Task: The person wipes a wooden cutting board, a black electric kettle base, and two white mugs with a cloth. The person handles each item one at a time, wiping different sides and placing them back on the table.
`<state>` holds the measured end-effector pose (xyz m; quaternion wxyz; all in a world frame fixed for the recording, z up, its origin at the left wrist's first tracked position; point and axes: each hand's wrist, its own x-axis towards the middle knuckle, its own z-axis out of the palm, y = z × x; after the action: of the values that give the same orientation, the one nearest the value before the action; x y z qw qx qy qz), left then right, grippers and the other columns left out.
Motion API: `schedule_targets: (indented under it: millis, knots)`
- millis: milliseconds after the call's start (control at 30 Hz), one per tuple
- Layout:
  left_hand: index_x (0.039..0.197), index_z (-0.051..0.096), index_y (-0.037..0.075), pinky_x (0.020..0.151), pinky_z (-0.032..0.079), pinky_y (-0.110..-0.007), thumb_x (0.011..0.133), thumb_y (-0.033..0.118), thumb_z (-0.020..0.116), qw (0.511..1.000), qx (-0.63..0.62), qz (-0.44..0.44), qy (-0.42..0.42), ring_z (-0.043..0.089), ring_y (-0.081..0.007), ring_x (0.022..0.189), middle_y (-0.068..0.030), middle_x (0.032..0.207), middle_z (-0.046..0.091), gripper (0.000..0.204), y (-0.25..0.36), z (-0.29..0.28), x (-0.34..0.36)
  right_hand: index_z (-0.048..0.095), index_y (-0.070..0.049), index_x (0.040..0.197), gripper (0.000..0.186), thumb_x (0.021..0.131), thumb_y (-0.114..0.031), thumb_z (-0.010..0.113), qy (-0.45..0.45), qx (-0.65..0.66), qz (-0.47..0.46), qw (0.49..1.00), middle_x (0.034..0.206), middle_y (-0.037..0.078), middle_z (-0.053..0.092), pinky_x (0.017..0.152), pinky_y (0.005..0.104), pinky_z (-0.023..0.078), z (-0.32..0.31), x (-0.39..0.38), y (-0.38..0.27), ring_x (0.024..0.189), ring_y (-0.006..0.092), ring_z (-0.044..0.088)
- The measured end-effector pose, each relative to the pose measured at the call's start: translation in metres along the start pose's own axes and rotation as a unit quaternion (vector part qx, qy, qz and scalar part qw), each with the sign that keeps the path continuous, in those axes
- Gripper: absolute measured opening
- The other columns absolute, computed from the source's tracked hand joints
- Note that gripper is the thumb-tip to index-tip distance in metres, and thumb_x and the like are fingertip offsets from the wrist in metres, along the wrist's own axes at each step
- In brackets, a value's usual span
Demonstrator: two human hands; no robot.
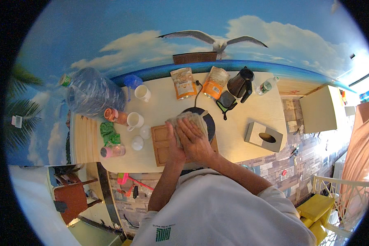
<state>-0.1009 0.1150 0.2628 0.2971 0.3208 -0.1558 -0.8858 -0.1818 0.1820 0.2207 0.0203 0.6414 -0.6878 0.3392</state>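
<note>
At the middle of the table, a greyish-beige cloth (199, 119) is bunched between my two hands, above a round black plate-like base (209, 123) with a cord. My right hand (194, 141) lies across the cloth, fingers long and close together. Pressed in from the cloth's left side is my left hand (175, 143), its palm partly hidden by the right. Beneath my wrists shows a brown wooden tray (160, 145) with compartments. Two small white cups or lids (137, 142) sit left of the tray, beside a white mug (135, 120).
A large water jug (94, 92), another mug (142, 93), a pink-capped jar (112, 151) and a green bag (108, 133) stand left. Two orange pouches (183, 83), a dark kettle (240, 84), a clear bottle (267, 86) and a tissue box (264, 137) are far and right.
</note>
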Motion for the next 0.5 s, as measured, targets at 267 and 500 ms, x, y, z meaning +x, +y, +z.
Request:
schedule_targets:
  millis: [267, 500]
  knots:
    - [0.143, 0.046, 0.007, 0.111, 0.042, -0.043, 0.104, 0.057, 0.041, 0.999, -0.010, -0.005, 0.036, 0.053, -0.0271, 0.128, -0.0129, 0.137, 0.054, 0.063, 0.003, -0.016, 0.012, 0.045, 0.002, 0.145, 0.067, 0.085, -0.016, 0.068, -0.063, 0.071, -0.006, 0.995, 0.157, 0.022, 0.038, 0.120, 0.0516, 0.031, -0.031, -0.047, -0.002, 0.146, 0.0397, 0.037]
    - [0.149, 0.045, 0.013, 0.117, 0.036, -0.041, 0.104, 0.062, 0.038, 0.959, -0.134, -0.014, -0.250, 0.046, -0.0221, 0.137, -0.0052, 0.150, 0.048, 0.066, -0.029, -0.063, 0.029, 0.047, 0.009, 0.141, 0.062, 0.092, -0.025, 0.063, -0.013, 0.064, 0.028, 0.997, 0.154, 0.025, 0.041, 0.121, 0.0521, 0.029, -0.008, 0.020, 0.005, 0.144, 0.0420, 0.038]
